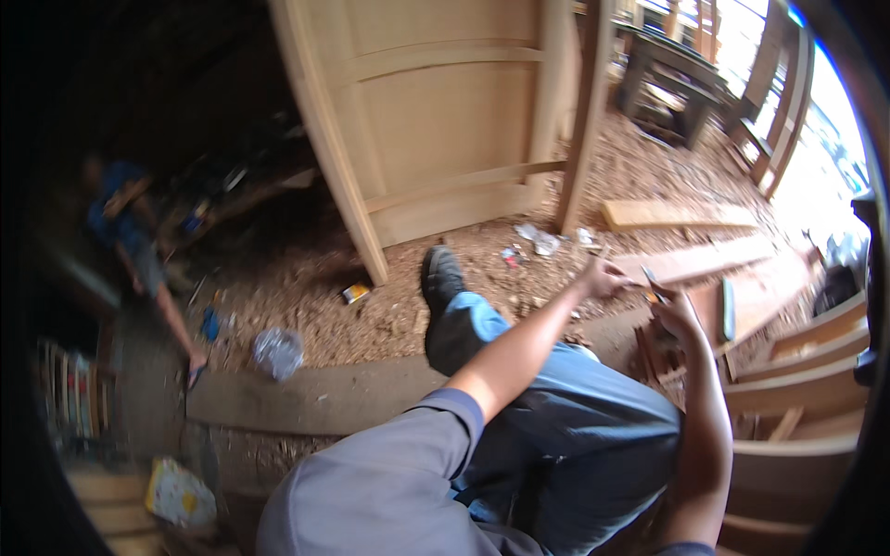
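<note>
One large unfinished wooden cabinet is being stood upright on the sawdust-strewn floor, well ahead of the outstretched leg in blue jeans. Planks are being left lying just beyond the hands. The left hand is being kept loosely curled, seemingly pinching something too blurred to name. A small thin tool, possibly a blade, is being gripped in the right hand, close beside the left.
</note>
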Motion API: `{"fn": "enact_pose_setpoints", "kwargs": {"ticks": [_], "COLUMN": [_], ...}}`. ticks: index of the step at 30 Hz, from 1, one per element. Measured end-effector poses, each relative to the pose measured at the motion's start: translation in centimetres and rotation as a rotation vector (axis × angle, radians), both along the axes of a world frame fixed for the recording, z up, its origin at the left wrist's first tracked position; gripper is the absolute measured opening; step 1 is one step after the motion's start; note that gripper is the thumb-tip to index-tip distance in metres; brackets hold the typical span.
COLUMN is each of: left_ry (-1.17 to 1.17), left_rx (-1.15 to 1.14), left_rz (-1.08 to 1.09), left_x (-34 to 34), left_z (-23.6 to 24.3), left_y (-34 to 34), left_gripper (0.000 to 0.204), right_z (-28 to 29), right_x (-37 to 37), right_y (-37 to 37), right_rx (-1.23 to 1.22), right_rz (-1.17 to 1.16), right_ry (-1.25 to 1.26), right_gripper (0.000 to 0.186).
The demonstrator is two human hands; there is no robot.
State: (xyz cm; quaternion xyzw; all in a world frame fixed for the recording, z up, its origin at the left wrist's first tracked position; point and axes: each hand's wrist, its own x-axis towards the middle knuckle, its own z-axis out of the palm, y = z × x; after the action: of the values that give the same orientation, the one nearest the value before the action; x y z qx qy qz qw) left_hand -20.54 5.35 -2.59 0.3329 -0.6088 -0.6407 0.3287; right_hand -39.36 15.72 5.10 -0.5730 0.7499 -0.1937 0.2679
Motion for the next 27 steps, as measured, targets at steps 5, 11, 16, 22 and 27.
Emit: {"fn": "enact_pose_setpoints", "kwargs": {"ticks": [5,11,16,22,27], "left_ry": [0.127,0.112,0.146,0.155,0.017], "left_rx": [0.051,-0.041,-0.026,-0.063,0.075], "left_rz": [-0.06,-0.103,-0.204,-0.2,-0.138], "left_x": [0.4,0.4,0.2,-0.2,-0.3], "left_z": [0.8,1.1,0.4,0.0,0.1], "left_y": [1.1,1.6,1.3,1.0,1.1], "left_gripper": [0.02,0.016,0.023,0.025,0.023], "right_z": [-0.3,-1.1,-1.1,-0.6,-0.8], "right_x": [0.0,-0.6,-0.7,-0.6,-1.2], "right_y": [-0.7,-0.8,-1.1,-1.0,-1.4], "right_rx": [0.024,0.021,0.041,-0.027,-0.078], "right_rz": [0.024,0.107,0.041,0.079,0.08], "right_ry": [-0.101,-0.091,-0.161,-0.203,-0.181], "right_gripper": [0.036,0.023,0.019,0.011,0.007]}}
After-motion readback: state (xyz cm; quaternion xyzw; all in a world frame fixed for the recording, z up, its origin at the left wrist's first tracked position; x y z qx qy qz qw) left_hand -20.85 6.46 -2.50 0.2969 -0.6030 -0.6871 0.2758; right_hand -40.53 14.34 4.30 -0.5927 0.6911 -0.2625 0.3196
